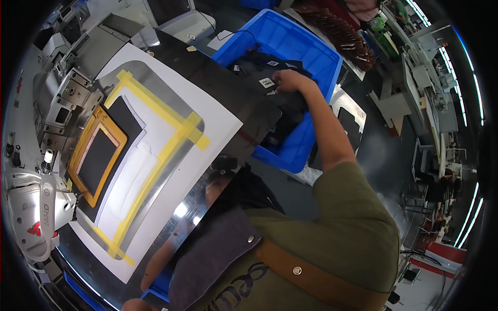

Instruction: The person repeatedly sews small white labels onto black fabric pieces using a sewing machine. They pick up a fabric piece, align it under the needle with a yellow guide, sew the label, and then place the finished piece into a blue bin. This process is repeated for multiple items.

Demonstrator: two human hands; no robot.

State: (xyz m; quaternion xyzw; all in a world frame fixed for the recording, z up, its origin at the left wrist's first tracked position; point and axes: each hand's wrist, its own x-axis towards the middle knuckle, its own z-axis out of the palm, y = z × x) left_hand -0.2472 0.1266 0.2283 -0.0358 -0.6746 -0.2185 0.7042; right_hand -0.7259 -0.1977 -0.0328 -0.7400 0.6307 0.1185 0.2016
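Observation:
My right hand (288,83) reaches into a blue plastic crate (327,70), fingers curled down on the dark pieces with pale labels (262,65); what it grips is unclear. Skin at the lower edge is probably my left hand (134,305), its fingers hidden. To the left, a white board (218,122) lies on a dark glossy surface (192,65), bearing a grey plate edged with yellow tape (155,103). A yellow frame (116,132) with a black centre rests on a dark panel over it.
A white and metal machine (36,207) lines the left edge. Brown stacked pieces (337,36) lie behind the crate, near a person in pink (358,8). Across the aisle (378,155) stand benches (415,78) and a seated person (443,184).

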